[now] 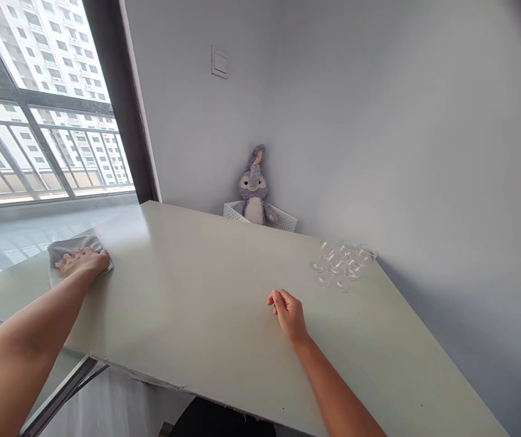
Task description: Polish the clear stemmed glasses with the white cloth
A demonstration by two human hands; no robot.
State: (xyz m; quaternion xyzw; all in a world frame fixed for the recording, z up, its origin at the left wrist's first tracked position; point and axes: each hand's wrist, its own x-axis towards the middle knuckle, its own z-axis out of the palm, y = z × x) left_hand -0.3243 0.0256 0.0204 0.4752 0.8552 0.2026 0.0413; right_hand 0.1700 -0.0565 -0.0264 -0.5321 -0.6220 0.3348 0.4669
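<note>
My left hand (82, 263) lies flat on a grey cloth (58, 252) near the left edge of the pale table (187, 279). Its fingers are stretched out and pressed down on the cloth. Over the middle right of the table, my right hand (289, 314) is curled into a loose fist, with nothing visible in it. Several small clear glass pieces, like little bowls or cups (341, 262), stand clustered beyond it to the right, apart from the hand.
A grey plush toy (254, 206) sits in a white perforated basket (286, 221) behind the table's far edge, in the wall corner. A large window (42, 115) is at the left, and a light switch (219, 62) is on the wall. Something black shows below the table's front edge.
</note>
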